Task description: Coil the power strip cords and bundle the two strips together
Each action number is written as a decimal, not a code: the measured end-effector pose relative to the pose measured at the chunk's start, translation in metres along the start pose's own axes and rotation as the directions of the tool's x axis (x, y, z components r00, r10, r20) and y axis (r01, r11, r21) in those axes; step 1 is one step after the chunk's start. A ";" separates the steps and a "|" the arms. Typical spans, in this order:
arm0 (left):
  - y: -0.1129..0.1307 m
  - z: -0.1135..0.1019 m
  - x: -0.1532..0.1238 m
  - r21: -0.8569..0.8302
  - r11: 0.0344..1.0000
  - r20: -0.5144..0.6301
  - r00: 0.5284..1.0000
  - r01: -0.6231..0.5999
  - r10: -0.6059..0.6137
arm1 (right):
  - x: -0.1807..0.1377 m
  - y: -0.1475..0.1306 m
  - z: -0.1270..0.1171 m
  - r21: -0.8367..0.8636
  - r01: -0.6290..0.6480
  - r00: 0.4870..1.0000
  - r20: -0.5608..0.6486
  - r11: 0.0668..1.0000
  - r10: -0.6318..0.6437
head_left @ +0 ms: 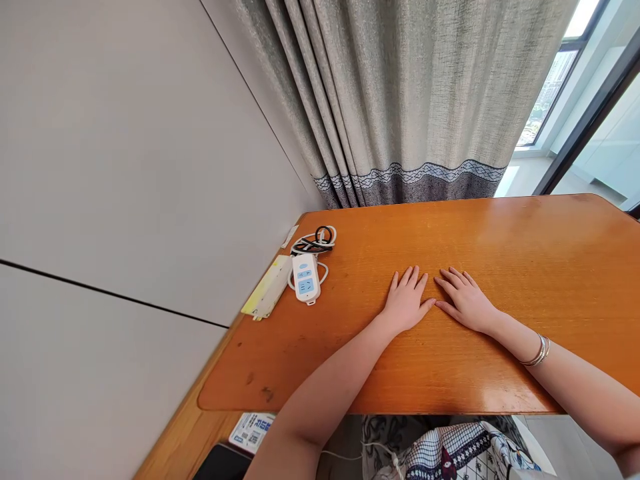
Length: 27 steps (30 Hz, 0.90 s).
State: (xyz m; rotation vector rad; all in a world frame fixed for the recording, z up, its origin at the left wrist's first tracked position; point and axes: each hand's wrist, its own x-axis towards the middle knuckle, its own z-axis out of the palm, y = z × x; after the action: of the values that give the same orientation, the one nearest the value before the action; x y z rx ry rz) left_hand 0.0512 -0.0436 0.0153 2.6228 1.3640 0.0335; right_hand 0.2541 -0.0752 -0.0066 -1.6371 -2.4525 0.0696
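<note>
My left hand point(406, 301) lies flat, palm down, on the orange wooden table point(500, 247), fingers stretched out and holding nothing. My right hand point(465, 297) rests flat beside it, fingers spread, also holding nothing; the two thumbs nearly touch. A silver bracelet point(538, 351) sits on my right wrist. Both hands are near the middle of the tabletop, well to the right of a white power strip point(306, 279).
The power strip lies by the wall with a coiled black and white cable point(316, 241) behind it and a yellow-white flat pack point(269, 288) to its left. A grey curtain point(400, 100) hangs behind the table. A printed card point(251, 431) and checked fabric point(450, 453) lie below the front edge.
</note>
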 end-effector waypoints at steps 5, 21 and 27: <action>0.000 -0.001 0.000 -0.018 1.000 0.002 1.000 0.002 -0.002 | 0.000 -0.001 -0.001 -0.005 -0.008 1.000 0.015 1.000 0.008; 0.001 -0.003 0.001 -0.025 1.000 0.038 0.999 0.002 -0.001 | 0.001 -0.001 -0.001 -0.003 -0.012 1.000 0.007 1.000 0.012; 0.003 -0.004 0.001 -0.025 1.000 0.055 0.998 -0.003 0.005 | 0.002 -0.004 -0.007 -0.008 -0.027 0.999 0.047 1.000 0.028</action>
State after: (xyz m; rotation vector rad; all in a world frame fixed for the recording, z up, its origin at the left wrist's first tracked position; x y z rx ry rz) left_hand 0.0534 -0.0439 0.0197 2.5866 1.3320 -0.0207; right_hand 0.2506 -0.0756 0.0007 -1.6910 -2.4675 0.1043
